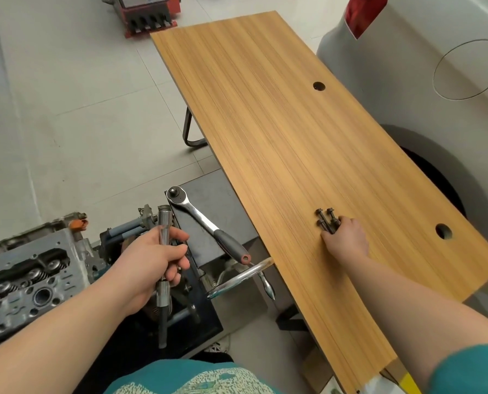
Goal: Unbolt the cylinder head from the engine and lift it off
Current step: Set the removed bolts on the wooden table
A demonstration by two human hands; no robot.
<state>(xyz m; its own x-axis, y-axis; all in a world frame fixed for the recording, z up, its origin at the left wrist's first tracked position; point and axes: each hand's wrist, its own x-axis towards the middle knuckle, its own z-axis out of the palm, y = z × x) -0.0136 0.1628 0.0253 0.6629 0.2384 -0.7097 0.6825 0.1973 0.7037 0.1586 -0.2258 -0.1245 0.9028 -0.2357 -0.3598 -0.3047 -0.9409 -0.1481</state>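
The grey cylinder head (pixel 24 280) with its valve springs sits on the engine at the lower left. My left hand (pixel 152 260) grips a long chrome socket extension (pixel 163 280), held upright beside the engine stand. My right hand (pixel 346 237) reaches over the wooden table (pixel 279 123) and holds a bundle of several long dark head bolts (pixel 326 220), their heads pointing away from me and resting on the tabletop. A chrome ratchet (pixel 206 223) with a grey and red handle lies on the dark stand between the engine and the table.
A chrome hand wheel (pixel 237 278) juts from the stand near the table's edge. A white car body (pixel 422 81) with a dark wheel arch stands right behind the table. A red machine (pixel 149 15) is on the tiled floor at the far top.
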